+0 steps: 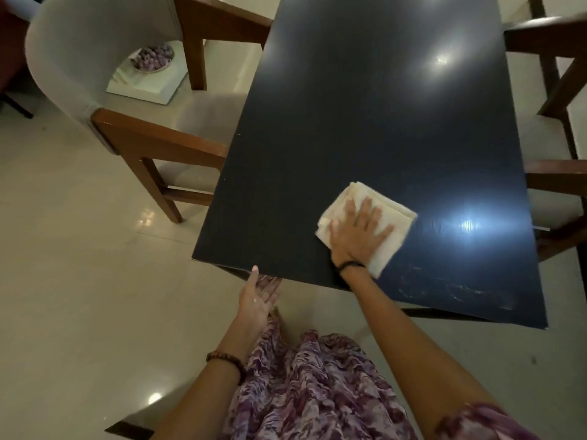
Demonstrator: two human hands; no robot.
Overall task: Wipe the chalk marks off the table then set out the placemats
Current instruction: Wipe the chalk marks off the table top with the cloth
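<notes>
The right hand (359,235) is pressing flat, fingers spread, on the folded cloth (368,223). Chalk marks (454,290) are lying just right of it. The left hand (259,295) is hanging open, holding nothing, at the table (365,106) edge.

The table (365,122) runs out of the picture at its far end, so its full length is not seen. The right hand (359,236) lies flat on the cloth (394,217) near the table's front edge and covers the cloth's middle. Chalk marks (454,290) at the table's front right corner are faint and smeared; their shape cannot be read. Left of the table, a chair (95,74) partly hides a bowl (154,57) whose contents are too blurred to tell. Right of the table, another chair (559,173) is cut off by the edge.
</notes>
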